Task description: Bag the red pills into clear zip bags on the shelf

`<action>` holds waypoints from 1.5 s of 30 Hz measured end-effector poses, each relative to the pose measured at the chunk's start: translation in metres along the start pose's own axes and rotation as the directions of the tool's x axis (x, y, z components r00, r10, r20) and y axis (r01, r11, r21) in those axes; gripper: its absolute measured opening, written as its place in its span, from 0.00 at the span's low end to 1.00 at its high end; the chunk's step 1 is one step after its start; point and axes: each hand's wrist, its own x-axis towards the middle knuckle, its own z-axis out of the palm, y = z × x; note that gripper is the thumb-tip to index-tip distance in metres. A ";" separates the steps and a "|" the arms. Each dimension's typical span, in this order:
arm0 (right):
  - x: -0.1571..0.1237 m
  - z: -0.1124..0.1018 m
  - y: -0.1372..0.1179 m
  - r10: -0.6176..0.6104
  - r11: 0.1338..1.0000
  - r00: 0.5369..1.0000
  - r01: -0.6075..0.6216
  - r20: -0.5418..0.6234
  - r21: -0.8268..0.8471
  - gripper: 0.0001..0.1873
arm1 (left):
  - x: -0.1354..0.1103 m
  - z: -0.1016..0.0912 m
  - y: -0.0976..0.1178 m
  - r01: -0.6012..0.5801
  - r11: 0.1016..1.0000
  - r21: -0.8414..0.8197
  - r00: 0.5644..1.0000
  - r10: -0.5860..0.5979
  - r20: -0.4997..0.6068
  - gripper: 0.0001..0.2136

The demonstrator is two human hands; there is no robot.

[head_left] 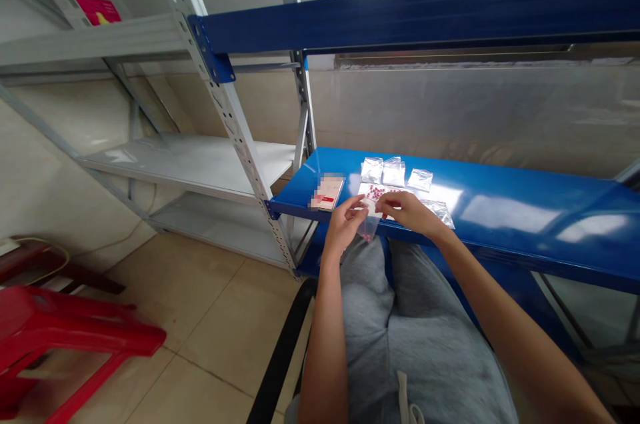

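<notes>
My left hand (345, 224) pinches the upper part of a small clear plastic bag (369, 229), which hangs at the front edge of the blue shelf with a few reddish pieces at its bottom. My right hand (407, 212) is at the mouth of this bag, thumb and fingers pressed together. What sits between those fingertips is too small to make out. Just behind both hands, small red-pink pieces (376, 192) lie scattered on a white sheet, partly hidden by the right hand.
Several clear bags lie on the blue shelf (525, 191): one flat bag (371, 170) behind the sheet, another (420, 179) farther right, another (441, 212) beside my right wrist. A flat pinkish object (330, 193) lies left. A red stool (75, 327) stands on the floor.
</notes>
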 end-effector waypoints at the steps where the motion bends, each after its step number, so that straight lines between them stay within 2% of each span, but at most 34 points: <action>1: -0.001 0.000 0.000 0.015 1.000 1.000 -0.014 -0.005 0.016 0.12 | 0.001 -0.001 -0.002 -0.013 1.000 -0.017 1.000 0.013 -0.007 0.19; 8: -0.002 0.003 0.010 0.117 0.984 0.993 -0.114 -0.015 0.137 0.14 | 0.001 -0.004 0.000 -0.026 0.998 0.052 0.998 0.029 -0.048 0.18; 11: -0.001 0.007 0.011 0.132 0.979 0.990 -0.123 -0.047 0.162 0.15 | -0.002 -0.001 0.005 -0.017 0.990 0.138 0.999 0.022 -0.039 0.26; 14: 0.000 0.011 0.008 0.140 0.981 0.988 -0.130 -0.063 0.141 0.15 | -0.004 0.004 0.005 -0.065 0.959 0.276 0.995 0.083 -0.052 0.33; 19: 0.004 0.012 0.011 0.076 0.994 0.997 -0.075 -0.015 0.075 0.15 | -0.003 0.010 -0.002 -0.112 0.901 0.418 0.981 0.168 -0.099 0.27; 22: 0.014 0.007 0.027 0.044 0.998 0.994 -0.048 -0.096 -0.040 0.13 | -0.001 0.008 -0.006 -0.093 0.886 0.454 0.976 0.171 -0.134 0.25; 25: 0.027 0.003 0.049 0.037 0.937 0.981 -0.101 -0.191 -0.335 0.10 | 0.000 0.003 -0.009 -0.082 0.875 0.478 0.974 0.171 -0.146 0.25; 28: 0.036 0.004 0.066 0.033 0.858 0.988 -0.107 -0.153 -0.503 0.09 | 0.001 0.000 -0.012 -0.094 0.863 0.496 0.975 0.181 -0.130 0.25; 33: 0.040 0.013 0.077 0.040 0.821 0.996 -0.079 -0.080 -0.565 0.11 | 0.001 -0.002 -0.017 -0.099 0.851 0.516 0.977 0.181 -0.110 0.25; 41: 0.044 0.024 0.081 0.104 0.782 0.991 -0.136 -0.089 -0.608 0.13 | 0.002 -0.003 -0.019 -0.092 0.842 0.532 0.978 0.176 -0.109 0.25; 45: 0.046 0.024 0.081 0.072 0.801 0.992 -0.121 -0.106 -0.587 0.13 | 0.002 -0.003 -0.020 -0.089 0.843 0.530 0.980 0.168 -0.103 0.25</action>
